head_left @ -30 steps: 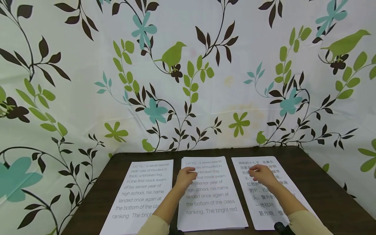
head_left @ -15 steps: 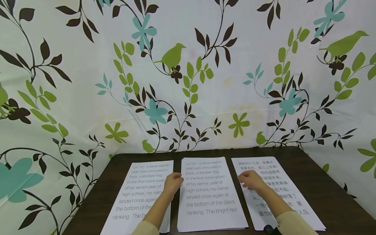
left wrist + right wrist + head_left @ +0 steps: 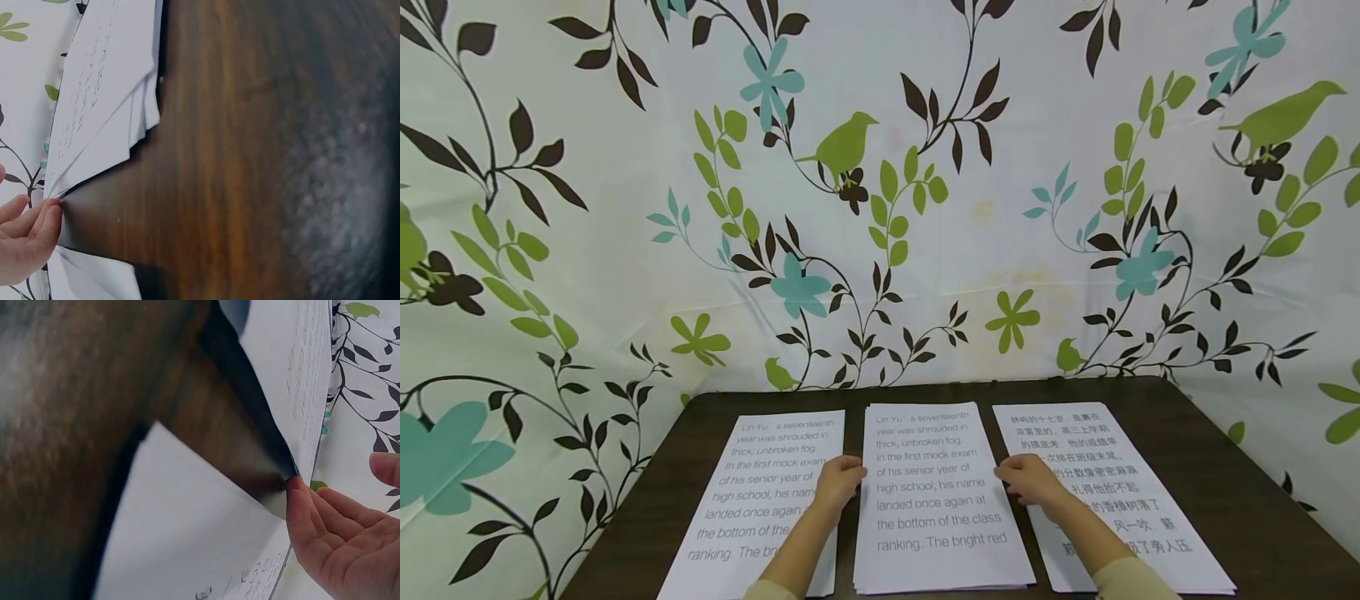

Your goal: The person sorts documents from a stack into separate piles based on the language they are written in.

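The middle stack of white sheets (image 3: 928, 508), printed with English text, lies between my two hands. My left hand (image 3: 838, 483) touches its left edge with the fingertips. In the left wrist view, the fingers (image 3: 50, 222) meet the paper edge and the near corners of several sheets are fanned out. My right hand (image 3: 1033, 482) reaches over the right-hand sheets (image 3: 1105, 433), which bear Chinese characters, to the middle stack's right edge. The right wrist view has the fingertips (image 3: 297, 494) right at that edge, with the thumb (image 3: 384, 467) held apart.
A left stack of English-text sheets (image 3: 760, 483) lies under my left forearm. All the paper is on a dark brown wooden table (image 3: 632, 517). Behind it hangs a white cloth (image 3: 955, 275) printed with leaves, flowers and birds.
Both hands have moved left and closer to me, down from above the papers. The fingertips have come to the middle stack's two side edges. The stacks have not moved.
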The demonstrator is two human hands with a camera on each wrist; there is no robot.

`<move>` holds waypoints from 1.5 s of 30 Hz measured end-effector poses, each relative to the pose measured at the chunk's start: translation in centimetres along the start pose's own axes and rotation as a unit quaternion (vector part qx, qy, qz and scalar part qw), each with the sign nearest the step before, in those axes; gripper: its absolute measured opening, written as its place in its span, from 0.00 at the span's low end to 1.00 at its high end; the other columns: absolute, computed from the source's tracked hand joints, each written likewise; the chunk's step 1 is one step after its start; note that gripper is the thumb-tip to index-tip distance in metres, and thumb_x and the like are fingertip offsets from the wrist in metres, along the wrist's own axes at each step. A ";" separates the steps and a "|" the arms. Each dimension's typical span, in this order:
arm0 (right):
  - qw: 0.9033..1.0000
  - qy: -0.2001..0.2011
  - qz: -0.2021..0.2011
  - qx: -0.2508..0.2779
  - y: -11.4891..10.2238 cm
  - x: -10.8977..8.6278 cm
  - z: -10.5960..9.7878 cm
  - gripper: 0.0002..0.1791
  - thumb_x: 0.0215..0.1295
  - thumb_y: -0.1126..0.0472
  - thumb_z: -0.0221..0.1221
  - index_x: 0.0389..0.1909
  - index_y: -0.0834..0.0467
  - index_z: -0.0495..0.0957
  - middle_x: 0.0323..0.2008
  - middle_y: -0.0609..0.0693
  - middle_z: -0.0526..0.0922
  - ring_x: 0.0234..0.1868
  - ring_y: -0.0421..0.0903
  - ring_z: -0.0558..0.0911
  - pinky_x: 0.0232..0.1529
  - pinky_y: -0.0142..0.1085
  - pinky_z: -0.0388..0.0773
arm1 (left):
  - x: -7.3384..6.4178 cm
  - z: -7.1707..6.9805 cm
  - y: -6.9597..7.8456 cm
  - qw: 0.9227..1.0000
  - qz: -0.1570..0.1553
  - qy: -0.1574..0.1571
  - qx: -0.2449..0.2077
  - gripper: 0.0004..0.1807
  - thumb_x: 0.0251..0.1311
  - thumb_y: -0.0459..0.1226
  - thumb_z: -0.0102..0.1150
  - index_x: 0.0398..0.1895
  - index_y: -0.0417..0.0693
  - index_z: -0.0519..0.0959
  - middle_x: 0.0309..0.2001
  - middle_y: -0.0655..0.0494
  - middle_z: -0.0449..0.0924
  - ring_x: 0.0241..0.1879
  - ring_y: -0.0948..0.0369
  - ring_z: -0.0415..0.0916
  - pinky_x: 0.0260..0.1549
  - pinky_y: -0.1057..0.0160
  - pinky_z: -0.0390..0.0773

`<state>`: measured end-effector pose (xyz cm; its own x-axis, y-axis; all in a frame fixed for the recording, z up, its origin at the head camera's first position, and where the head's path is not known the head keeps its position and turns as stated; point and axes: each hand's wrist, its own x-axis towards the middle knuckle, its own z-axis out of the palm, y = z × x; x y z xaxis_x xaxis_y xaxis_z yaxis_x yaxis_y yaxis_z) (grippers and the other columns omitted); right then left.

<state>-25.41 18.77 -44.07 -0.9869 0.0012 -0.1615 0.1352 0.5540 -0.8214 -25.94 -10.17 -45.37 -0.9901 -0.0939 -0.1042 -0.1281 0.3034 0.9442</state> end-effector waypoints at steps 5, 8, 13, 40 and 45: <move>1.000 -0.003 0.001 0.011 0.0 -0.1 0.3 0.20 0.55 0.59 0.53 0.40 0.73 0.71 0.34 0.57 0.76 0.31 0.49 0.76 0.28 0.40 0.74 | -0.1 0.0 -0.3 1.000 -0.003 -0.002 -0.004 0.19 0.50 0.33 0.50 0.43 0.26 0.69 0.36 0.41 0.74 0.37 0.48 0.73 0.34 0.56 0.74; 1.000 -0.004 -0.002 0.019 0.0 -0.2 0.5 0.20 0.55 0.59 0.53 0.41 0.73 0.71 0.35 0.58 0.76 0.31 0.50 0.77 0.28 0.40 0.74 | -0.2 0.0 -0.4 1.000 -0.001 -0.006 -0.006 0.19 0.51 0.33 0.50 0.44 0.26 0.69 0.37 0.40 0.73 0.38 0.48 0.72 0.34 0.55 0.74; 1.000 -0.001 -0.012 0.016 -0.3 -0.2 0.7 0.20 0.54 0.60 0.53 0.42 0.73 0.71 0.34 0.58 0.76 0.30 0.49 0.76 0.28 0.40 0.74 | -0.2 0.1 -0.3 1.000 0.000 -0.003 -0.008 0.19 0.51 0.33 0.49 0.44 0.26 0.68 0.36 0.41 0.73 0.38 0.48 0.72 0.34 0.56 0.74; 0.991 0.035 0.010 0.131 -1.4 -0.3 1.7 0.24 0.54 0.66 0.52 0.50 0.75 0.61 0.34 0.61 0.73 0.30 0.51 0.76 0.31 0.42 0.75 | -1.0 0.8 0.1 0.998 0.005 0.004 -0.070 0.21 0.50 0.28 0.47 0.48 0.22 0.64 0.38 0.36 0.73 0.39 0.47 0.72 0.37 0.51 0.72; 0.991 0.021 0.028 0.127 -0.2 -0.4 2.2 0.21 0.54 0.66 0.52 0.47 0.75 0.64 0.33 0.59 0.74 0.28 0.48 0.76 0.30 0.41 0.75 | -1.5 0.8 -0.9 0.999 0.006 -0.014 -0.038 0.15 0.49 0.27 0.47 0.40 0.25 0.72 0.28 0.48 0.76 0.30 0.55 0.74 0.33 0.55 0.73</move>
<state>-24.89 16.83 -45.01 -0.9792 0.0630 -0.1926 0.2026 0.3245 -0.9239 -24.43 -9.58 -46.30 -0.9930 -0.0635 -0.0996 -0.1117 0.2321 0.9663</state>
